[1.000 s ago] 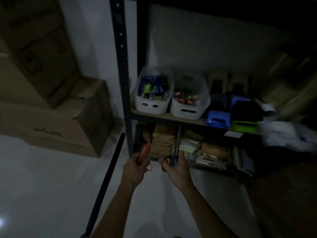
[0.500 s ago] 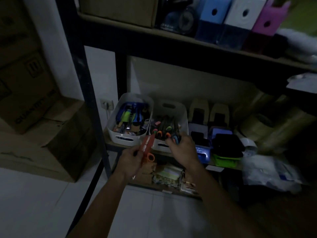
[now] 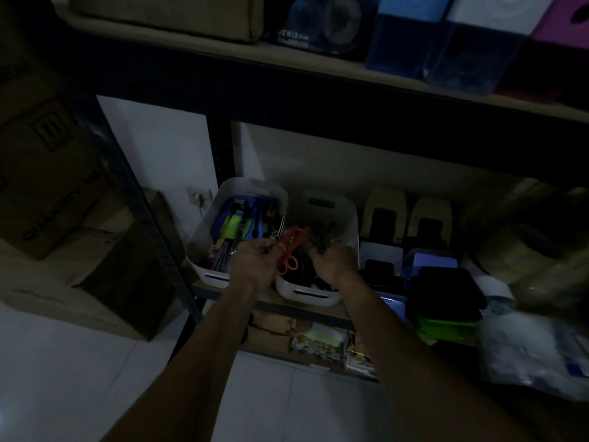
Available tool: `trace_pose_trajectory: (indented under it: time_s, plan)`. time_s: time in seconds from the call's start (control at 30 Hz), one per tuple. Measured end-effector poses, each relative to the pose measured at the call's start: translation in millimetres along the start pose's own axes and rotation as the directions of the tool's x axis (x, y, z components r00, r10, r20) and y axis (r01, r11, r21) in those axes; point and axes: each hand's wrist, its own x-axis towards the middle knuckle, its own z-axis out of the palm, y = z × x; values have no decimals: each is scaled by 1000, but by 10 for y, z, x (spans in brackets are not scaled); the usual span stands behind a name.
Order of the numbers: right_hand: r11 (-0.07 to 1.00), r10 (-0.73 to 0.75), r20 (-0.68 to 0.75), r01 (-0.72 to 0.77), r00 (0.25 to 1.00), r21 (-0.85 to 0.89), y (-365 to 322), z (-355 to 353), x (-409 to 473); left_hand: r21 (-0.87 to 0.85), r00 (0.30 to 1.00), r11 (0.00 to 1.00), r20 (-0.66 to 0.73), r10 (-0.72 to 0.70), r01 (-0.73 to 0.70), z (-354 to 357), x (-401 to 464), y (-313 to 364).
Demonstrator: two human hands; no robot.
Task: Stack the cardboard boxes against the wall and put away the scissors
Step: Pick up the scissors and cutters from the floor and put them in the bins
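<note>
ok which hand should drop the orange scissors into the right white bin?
Left. The left hand already grips the orange scissors over the right white bin; the right hand is down among its contents.

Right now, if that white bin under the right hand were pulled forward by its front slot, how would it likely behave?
The white bin looks like rigid plastic, so it would probably slide rather than flex. It seems well filled with tools, so likely heavy for its size. It sits low and wide, so tipping seems unlikely, though the orange scissors held over its near left corner could shift.
</note>
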Motion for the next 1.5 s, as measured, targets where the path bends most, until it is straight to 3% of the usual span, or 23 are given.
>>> trace_pose_trajectory:
  time_s: [0.1, 0.23, 0.37, 0.47, 0.67, 0.77, 0.83, 0.9, 0.97, 1.2, 1.33, 1.4, 1.5]
  plan:
    - [1000, -28, -21, 28, 999, 4, 1, -65, -27, 37, 1000, 999, -25, -18, 19, 146, 68, 82]
    - [975, -213, -205, 222, 955, 22, 115, -201, -243, 202, 999, 979, -43, 18, -9, 329, 79, 200]
    - [921, -387, -252, 357, 887, -158, 308, -218, -442, 282, 998, 958, -21, 65, -56, 499, 106, 260]
    - [913, -405, -232, 377, 884, -160, 417, -173, -479, 304, 997, 950, 36, 68, -76, 569, 176, 230]
    - [905, -422, -227, 393, 878, -161, 459, -113, -469, 504, 971, 830, 125, 204, -239, 531, 275, 135]
    - [910, -410, -223, 380, 885, -165, 475, -120, -485, 453, 944, 831, 85, 318, -321, 424, 194, 128]
    - [907, -415, -203, 385, 887, -173, 473, -107, -508, 538, 891, 732, 86, 447, -419, 318, 156, 23]
    - [898, -428, -194, 392, 883, -200, 468, -84, -532, 700, 850, 545, 173, 497, -461, 240, 101, -122]
    - [897, -424, -182, 385, 887, -217, 452, -56, -566, 747, 859, 490, 210, 467, -449, 187, -1, -221]
    - [896, -401, -145, 354, 904, -269, 401, -79, -616, 736, 867, 463, 373, 331, -494, 4, -56, -235]
    - [891, -389, -161, 325, 907, -318, 357, -47, -649, 780, 858, 363, 424, 291, -509, -75, -4, -160]
    - [883, -388, -170, 313, 906, -350, 354, -40, -603, 780, 859, 366, 425, 285, -507, -57, -5, -124]
    - [868, -351, -139, 267, 926, -419, 306, -43, -626, 755, 876, 451, 366, 312, -476, -144, -51, -154]
